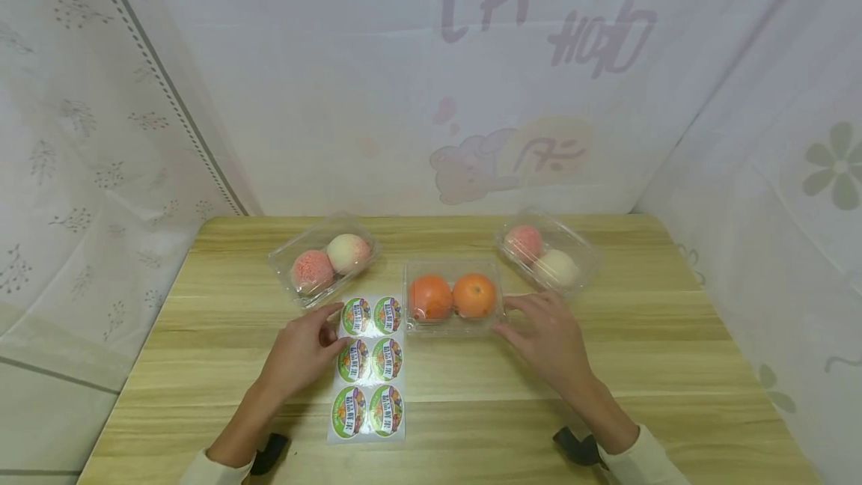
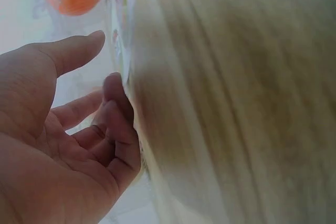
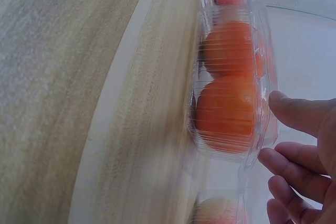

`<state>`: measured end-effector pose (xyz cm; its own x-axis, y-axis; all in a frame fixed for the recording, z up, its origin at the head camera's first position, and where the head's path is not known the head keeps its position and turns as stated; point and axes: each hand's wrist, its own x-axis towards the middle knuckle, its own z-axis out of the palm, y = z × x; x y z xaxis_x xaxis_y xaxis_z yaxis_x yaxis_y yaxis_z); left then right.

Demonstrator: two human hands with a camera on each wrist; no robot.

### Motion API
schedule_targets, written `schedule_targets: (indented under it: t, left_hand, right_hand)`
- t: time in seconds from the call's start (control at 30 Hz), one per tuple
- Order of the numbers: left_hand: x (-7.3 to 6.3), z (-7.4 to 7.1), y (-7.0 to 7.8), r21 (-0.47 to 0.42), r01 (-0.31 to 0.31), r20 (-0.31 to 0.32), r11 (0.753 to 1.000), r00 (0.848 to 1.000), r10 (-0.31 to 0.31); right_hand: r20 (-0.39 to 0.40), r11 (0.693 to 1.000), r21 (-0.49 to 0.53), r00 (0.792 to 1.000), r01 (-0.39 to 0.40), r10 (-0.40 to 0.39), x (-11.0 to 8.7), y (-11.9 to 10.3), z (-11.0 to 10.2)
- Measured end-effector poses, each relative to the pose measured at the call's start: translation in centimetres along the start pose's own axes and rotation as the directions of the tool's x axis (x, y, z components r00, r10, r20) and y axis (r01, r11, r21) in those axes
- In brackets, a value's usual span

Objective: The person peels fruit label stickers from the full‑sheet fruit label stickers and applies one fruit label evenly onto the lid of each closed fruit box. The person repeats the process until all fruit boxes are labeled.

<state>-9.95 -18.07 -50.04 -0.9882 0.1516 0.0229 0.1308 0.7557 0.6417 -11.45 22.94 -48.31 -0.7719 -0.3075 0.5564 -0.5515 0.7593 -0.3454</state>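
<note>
A clear plastic box (image 1: 453,329) with two oranges (image 1: 474,296) stands mid-table, its lid closed in the right wrist view. My right hand (image 1: 548,335) is at the box's right end, thumb and fingers spread, the thumb at the lid rim in the right wrist view; whether it touches is hard to tell. Left of the box lies a sheet of round fruit stickers (image 1: 369,369), flat on the wood. My left hand (image 1: 303,350) rests by the sheet's left edge, thumb and index finger apart, the other fingers loosely bent in the left wrist view, with nothing gripped.
Two more clear boxes of peach-like fruits stand behind: one at back left (image 1: 325,260), one at back right (image 1: 547,253). The wooden table (image 1: 606,410) ends at a patterned cloth backdrop (image 1: 323,96). Cloth also hangs at both sides.
</note>
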Motion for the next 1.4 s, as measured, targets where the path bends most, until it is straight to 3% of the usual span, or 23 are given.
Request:
schedule_targets:
  t: [0.3, 0.53, 0.93, 1.4]
  left_hand:
    - [0.5, -0.1, -0.1, 0.018, 0.026, 0.070, 0.999, 0.997, -0.028]
    - [0.9, -0.2, -0.3, 0.044, -0.009, 0.064, 0.999, 0.998, 0.006]
    - [1.1, -0.1, -0.2, 0.061, 0.018, 0.101, 0.998, 0.995, -0.025]
    - [0.5, 0.2, -0.3, 0.060, 0.014, 0.058, 0.998, 0.998, -0.017]
  right_hand:
    - [0.000, 1.000, 0.007, 1.000, 0.015, -0.015, 0.1, 0.0, 0.0]
    - [0.007, 1.000, 0.004, 1.000, 0.022, -0.022, 0.2, 0.0, -0.1]
    - [0.014, 1.000, 0.002, 1.000, 0.014, -0.014, 0.3, -0.1, -0.1]
    - [0.034, 1.000, -0.004, 0.999, -0.003, 0.003, 0.1, 0.0, -0.1]
